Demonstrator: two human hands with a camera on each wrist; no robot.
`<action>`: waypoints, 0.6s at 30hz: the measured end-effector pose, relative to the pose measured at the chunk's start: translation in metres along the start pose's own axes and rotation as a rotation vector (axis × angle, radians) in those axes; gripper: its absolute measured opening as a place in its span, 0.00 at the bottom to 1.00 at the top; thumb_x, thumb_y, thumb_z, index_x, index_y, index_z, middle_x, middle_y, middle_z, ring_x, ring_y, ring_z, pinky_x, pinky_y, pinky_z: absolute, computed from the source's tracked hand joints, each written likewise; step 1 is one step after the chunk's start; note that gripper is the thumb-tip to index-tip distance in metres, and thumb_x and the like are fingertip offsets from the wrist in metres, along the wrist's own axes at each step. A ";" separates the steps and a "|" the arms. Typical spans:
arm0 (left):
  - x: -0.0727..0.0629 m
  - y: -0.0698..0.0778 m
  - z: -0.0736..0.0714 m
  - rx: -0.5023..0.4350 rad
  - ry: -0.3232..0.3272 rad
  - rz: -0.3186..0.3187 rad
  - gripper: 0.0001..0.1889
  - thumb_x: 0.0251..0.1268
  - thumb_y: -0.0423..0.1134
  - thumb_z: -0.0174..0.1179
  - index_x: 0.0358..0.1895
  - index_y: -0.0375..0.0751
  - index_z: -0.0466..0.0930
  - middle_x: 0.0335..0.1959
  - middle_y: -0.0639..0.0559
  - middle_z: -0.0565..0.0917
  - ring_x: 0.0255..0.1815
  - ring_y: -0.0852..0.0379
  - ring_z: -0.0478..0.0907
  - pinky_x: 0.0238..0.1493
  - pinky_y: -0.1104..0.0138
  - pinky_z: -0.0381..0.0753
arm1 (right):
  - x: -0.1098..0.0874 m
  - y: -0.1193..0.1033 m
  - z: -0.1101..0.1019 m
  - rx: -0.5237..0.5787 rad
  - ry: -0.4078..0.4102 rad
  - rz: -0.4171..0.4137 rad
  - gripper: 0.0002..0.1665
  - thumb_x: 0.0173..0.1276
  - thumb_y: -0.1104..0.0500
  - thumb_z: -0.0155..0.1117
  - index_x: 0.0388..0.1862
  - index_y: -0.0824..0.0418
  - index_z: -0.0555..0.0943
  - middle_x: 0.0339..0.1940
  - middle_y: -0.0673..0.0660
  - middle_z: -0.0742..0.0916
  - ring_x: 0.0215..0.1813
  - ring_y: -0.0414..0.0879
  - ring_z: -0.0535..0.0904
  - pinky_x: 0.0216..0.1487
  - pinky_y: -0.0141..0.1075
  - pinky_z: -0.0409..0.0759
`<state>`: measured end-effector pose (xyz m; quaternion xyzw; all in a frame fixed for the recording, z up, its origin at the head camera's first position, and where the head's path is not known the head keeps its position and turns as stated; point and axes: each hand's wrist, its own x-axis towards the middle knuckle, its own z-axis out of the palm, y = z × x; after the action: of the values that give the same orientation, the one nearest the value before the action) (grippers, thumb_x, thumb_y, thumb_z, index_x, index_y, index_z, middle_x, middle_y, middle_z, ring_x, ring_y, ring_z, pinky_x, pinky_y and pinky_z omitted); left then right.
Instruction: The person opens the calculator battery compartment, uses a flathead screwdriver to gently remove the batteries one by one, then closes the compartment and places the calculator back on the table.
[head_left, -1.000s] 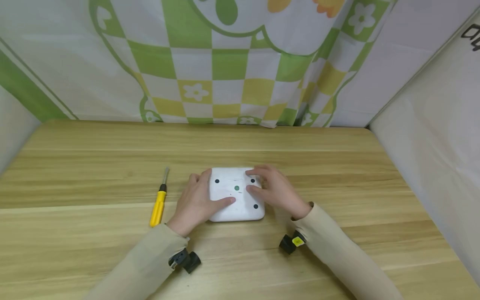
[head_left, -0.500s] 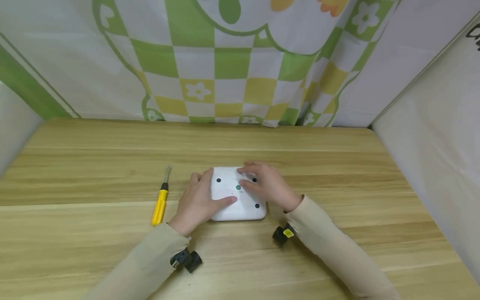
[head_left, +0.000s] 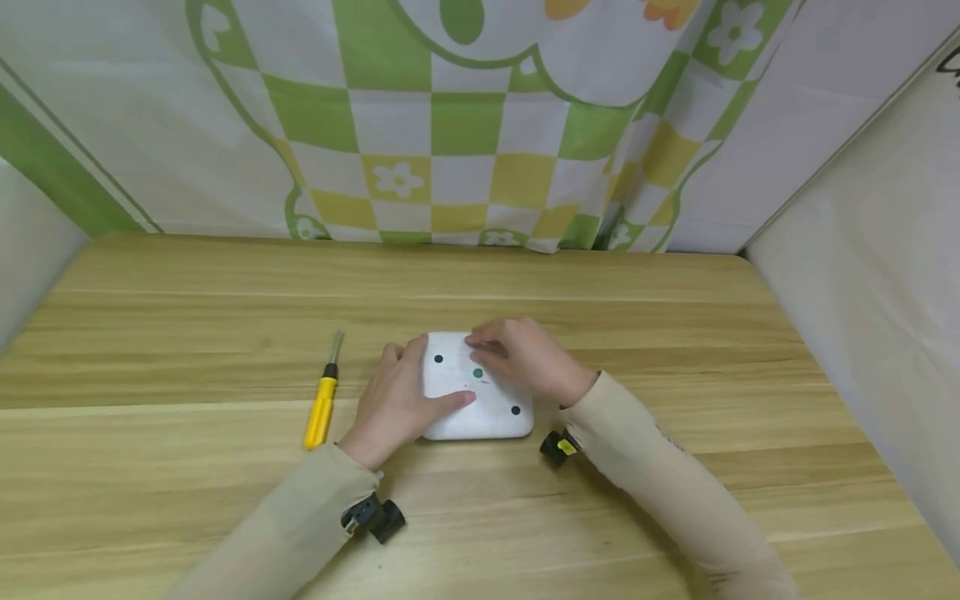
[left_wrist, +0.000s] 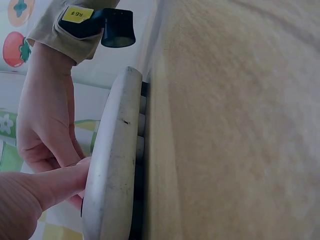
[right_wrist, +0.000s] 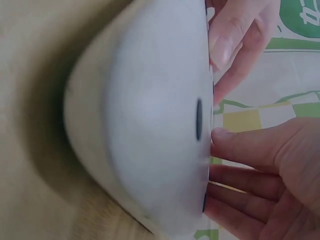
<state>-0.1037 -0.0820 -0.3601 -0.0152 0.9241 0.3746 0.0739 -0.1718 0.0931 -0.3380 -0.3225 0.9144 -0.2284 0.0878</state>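
Note:
A white, square-bodied calculator (head_left: 450,423) lies face down on the wooden table, its back showing dark round feet and a green dot. The edges of its keys (left_wrist: 141,125) peek out beneath it in the left wrist view. My left hand (head_left: 396,407) grips its left side, thumb laid over the back and fingers along the far left edge. My right hand (head_left: 532,360) bends over the far right part of the back. In the right wrist view, its thumb and fingers (right_wrist: 245,147) touch the back near the thin seam lines, with fairly straight fingertips.
To the left of the calculator lies a screwdriver (head_left: 321,408) with a yellow handle, its tip pointing away. A green and white checked curtain (head_left: 465,125) hangs behind the table's far edge. White sheeting (head_left: 877,233) borders the right side.
My right hand has slid left over the calculator's back, its fingertips now near the middle of the far edge. My left hand keeps its grip, and the calculator stays in place.

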 end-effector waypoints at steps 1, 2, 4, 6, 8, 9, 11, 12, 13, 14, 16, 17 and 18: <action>0.000 0.000 0.000 0.001 -0.001 -0.001 0.51 0.51 0.54 0.70 0.73 0.34 0.54 0.57 0.36 0.68 0.47 0.45 0.71 0.45 0.57 0.73 | 0.001 -0.001 -0.001 -0.010 -0.006 -0.008 0.14 0.69 0.61 0.61 0.51 0.64 0.83 0.53 0.61 0.85 0.55 0.50 0.82 0.55 0.39 0.79; 0.000 0.000 0.000 0.003 -0.003 -0.003 0.51 0.51 0.55 0.70 0.73 0.35 0.54 0.57 0.36 0.68 0.47 0.44 0.71 0.45 0.57 0.73 | 0.002 -0.001 -0.002 -0.025 -0.011 -0.021 0.14 0.68 0.62 0.61 0.51 0.64 0.83 0.52 0.61 0.85 0.54 0.50 0.82 0.55 0.39 0.79; 0.000 0.000 0.000 0.004 -0.005 -0.007 0.51 0.51 0.55 0.70 0.73 0.35 0.54 0.57 0.36 0.68 0.47 0.44 0.70 0.45 0.57 0.73 | 0.004 -0.001 -0.004 -0.048 -0.025 -0.044 0.14 0.68 0.62 0.61 0.51 0.65 0.83 0.51 0.61 0.86 0.53 0.50 0.83 0.53 0.39 0.80; 0.000 0.000 0.000 0.003 -0.009 -0.011 0.51 0.51 0.55 0.70 0.73 0.35 0.54 0.57 0.36 0.68 0.47 0.44 0.70 0.45 0.57 0.73 | 0.005 -0.001 -0.005 -0.078 -0.041 -0.069 0.14 0.68 0.62 0.61 0.51 0.65 0.83 0.50 0.61 0.86 0.52 0.50 0.83 0.52 0.38 0.80; 0.000 0.000 0.000 0.001 -0.011 -0.014 0.51 0.51 0.55 0.70 0.73 0.36 0.54 0.57 0.36 0.68 0.47 0.44 0.70 0.45 0.57 0.72 | 0.006 0.000 -0.006 -0.130 -0.053 -0.106 0.14 0.69 0.62 0.61 0.50 0.65 0.83 0.49 0.60 0.87 0.51 0.49 0.84 0.51 0.37 0.81; 0.000 0.000 0.000 0.000 -0.010 -0.014 0.51 0.51 0.55 0.70 0.73 0.36 0.54 0.57 0.36 0.68 0.47 0.44 0.70 0.45 0.57 0.72 | 0.006 0.000 -0.007 -0.155 -0.059 -0.128 0.13 0.69 0.62 0.60 0.50 0.65 0.84 0.47 0.59 0.87 0.49 0.48 0.84 0.50 0.37 0.81; 0.000 0.000 0.000 0.000 -0.010 -0.012 0.51 0.51 0.55 0.70 0.73 0.36 0.54 0.58 0.36 0.68 0.48 0.44 0.70 0.45 0.57 0.73 | 0.006 0.000 -0.007 -0.225 -0.064 -0.180 0.12 0.69 0.62 0.60 0.49 0.64 0.84 0.43 0.57 0.88 0.45 0.46 0.85 0.46 0.35 0.82; 0.001 0.000 0.000 0.001 -0.009 -0.010 0.51 0.51 0.55 0.70 0.73 0.35 0.54 0.58 0.36 0.68 0.48 0.44 0.70 0.46 0.57 0.73 | 0.006 -0.001 -0.007 -0.263 -0.068 -0.202 0.12 0.70 0.62 0.59 0.48 0.63 0.84 0.41 0.56 0.88 0.42 0.45 0.85 0.44 0.35 0.82; 0.001 0.000 0.000 0.001 -0.007 -0.008 0.51 0.51 0.55 0.70 0.73 0.35 0.54 0.58 0.36 0.68 0.48 0.44 0.71 0.46 0.56 0.73 | 0.006 -0.001 -0.008 -0.304 -0.072 -0.227 0.11 0.71 0.62 0.58 0.47 0.63 0.84 0.39 0.55 0.88 0.40 0.44 0.84 0.42 0.35 0.81; 0.001 0.000 0.000 0.002 -0.006 -0.006 0.51 0.51 0.55 0.70 0.73 0.35 0.54 0.58 0.35 0.67 0.48 0.44 0.71 0.46 0.56 0.73 | 0.005 -0.002 -0.007 -0.340 -0.075 -0.247 0.11 0.71 0.62 0.57 0.46 0.62 0.84 0.36 0.55 0.88 0.37 0.44 0.84 0.40 0.35 0.81; 0.000 0.000 0.000 0.004 -0.005 -0.002 0.51 0.51 0.55 0.70 0.73 0.35 0.54 0.58 0.35 0.67 0.48 0.43 0.71 0.47 0.55 0.73 | 0.005 -0.003 -0.007 -0.410 -0.086 -0.270 0.11 0.72 0.61 0.56 0.46 0.62 0.84 0.37 0.55 0.88 0.37 0.45 0.84 0.39 0.35 0.81; 0.000 0.000 0.000 0.004 -0.006 -0.002 0.51 0.51 0.55 0.70 0.73 0.35 0.54 0.58 0.35 0.67 0.48 0.43 0.71 0.47 0.55 0.73 | 0.004 -0.004 -0.006 -0.442 -0.092 -0.276 0.12 0.72 0.61 0.55 0.47 0.62 0.84 0.39 0.56 0.88 0.37 0.46 0.85 0.39 0.36 0.82; 0.000 0.000 0.000 0.005 -0.007 -0.002 0.51 0.51 0.55 0.70 0.73 0.35 0.54 0.58 0.35 0.67 0.49 0.43 0.71 0.47 0.55 0.73 | 0.004 -0.005 -0.005 -0.473 -0.099 -0.283 0.12 0.72 0.62 0.55 0.47 0.62 0.84 0.42 0.57 0.88 0.39 0.47 0.85 0.39 0.37 0.82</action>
<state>-0.1039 -0.0821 -0.3603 -0.0148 0.9248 0.3721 0.0774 -0.1742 0.0894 -0.3311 -0.4693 0.8828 -0.0027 0.0217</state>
